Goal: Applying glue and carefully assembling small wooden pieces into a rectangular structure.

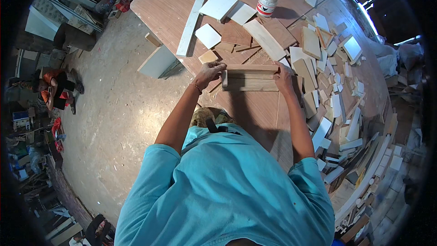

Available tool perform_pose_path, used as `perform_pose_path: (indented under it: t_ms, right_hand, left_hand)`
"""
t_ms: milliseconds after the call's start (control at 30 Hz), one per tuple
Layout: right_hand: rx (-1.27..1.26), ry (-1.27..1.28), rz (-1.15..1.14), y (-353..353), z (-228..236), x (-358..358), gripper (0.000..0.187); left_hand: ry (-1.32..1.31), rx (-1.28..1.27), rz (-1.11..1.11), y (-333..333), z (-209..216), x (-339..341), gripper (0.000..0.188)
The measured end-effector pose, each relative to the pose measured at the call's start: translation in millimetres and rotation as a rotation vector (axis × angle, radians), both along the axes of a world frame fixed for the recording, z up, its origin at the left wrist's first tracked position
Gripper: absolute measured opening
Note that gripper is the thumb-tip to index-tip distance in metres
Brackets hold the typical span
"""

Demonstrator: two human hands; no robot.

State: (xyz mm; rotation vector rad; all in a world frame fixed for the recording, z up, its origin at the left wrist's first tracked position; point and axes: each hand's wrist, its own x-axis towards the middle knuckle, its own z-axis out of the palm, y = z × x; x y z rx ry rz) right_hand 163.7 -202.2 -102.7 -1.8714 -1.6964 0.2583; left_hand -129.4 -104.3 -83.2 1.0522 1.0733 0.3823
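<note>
Between my two hands, above the near edge of the wooden table (159,0), is a small wooden frame (252,84) made of joined strips. My left hand (210,74) grips its left end, where a short end piece shows. At the opposite end, my right hand (283,80) has its fingers closed round the corner. A shadow falls on the tabletop below the frame. Just beyond it lie a long pale board (265,40) and a small tan wood block (208,57).
A white tub (267,3) with a wooden stick in it stands at the back. Offcuts (334,82) are heaped along the right. A long white strip (195,16) lies at the far left. Another person (55,86) sits on the floor to the left, near a leaning panel (157,61).
</note>
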Motion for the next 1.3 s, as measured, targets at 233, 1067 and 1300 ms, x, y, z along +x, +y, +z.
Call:
perform_pose_path:
  t_ms: [233, 1067, 1300]
  right_hand:
    - [-0.145, 0.269, -0.066, -2.3, 20.3, -14.7, 0.05]
    - [-0.117, 0.3, 0.045, 0.3, 19.0, -7.1, 0.038]
    - [-0.159, 0.308, 0.023, -0.1, 17.6, -7.4, 0.035]
  left_hand:
    - [-0.112, -0.027, 0.116, -3.1, -5.0, 0.1, 0.027]
    - [-0.25, -0.117, 0.195, -6.0, -0.9, -2.7, 0.034]
    - [-0.285, -0.123, 0.149, -4.4, -7.2, -4.4, 0.03]
